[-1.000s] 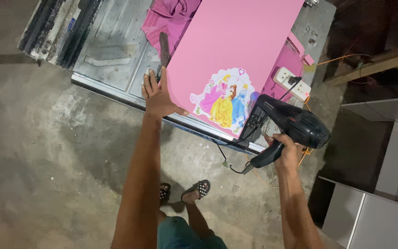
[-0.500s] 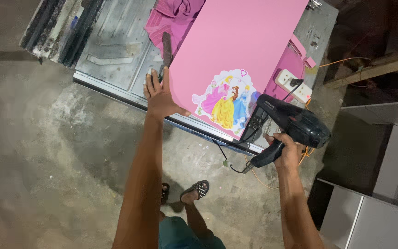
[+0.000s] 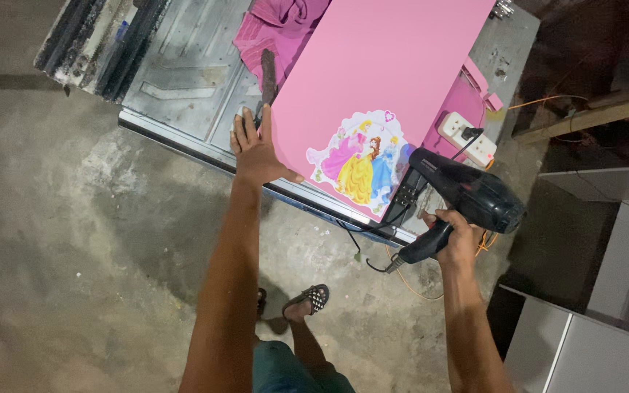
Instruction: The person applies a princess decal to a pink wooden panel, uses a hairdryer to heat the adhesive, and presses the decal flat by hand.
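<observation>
The left hand (image 3: 256, 149) lies flat, fingers extended, against the near left edge of a pink panel (image 3: 373, 80). This grip is released: the palm and fingers press on the panel edge without closing around it. The panel rests on a metal table (image 3: 183, 73) and extends from the near table edge toward the far side. A cartoon sticker (image 3: 362, 164) showing figures in pink, yellow and blue gowns sits at the near corner of the panel face.

The right hand (image 3: 456, 236) is clenched around the handle of a black heat gun (image 3: 464, 196). The gun is held just beside the right side of the sticker, with its body angled across the near right corner of the panel. Whether the nozzle touches the panel cannot be determined. A black cord (image 3: 373, 244) leaves the base of the handle and hangs below the table edge.

A white power strip (image 3: 467, 138) lies on the table to the right of the panel, with a plug inserted. A pink cloth (image 3: 274, 29) is bunched on the table beside the far left side of the panel. A dark, narrow tool (image 3: 268, 73) lies on the table just beyond the left fingertips. An orange cable (image 3: 420, 287) runs over the concrete floor (image 3: 74, 255) below the right hand. One sandalled foot (image 3: 307, 302) stands on the floor near the table edge.
</observation>
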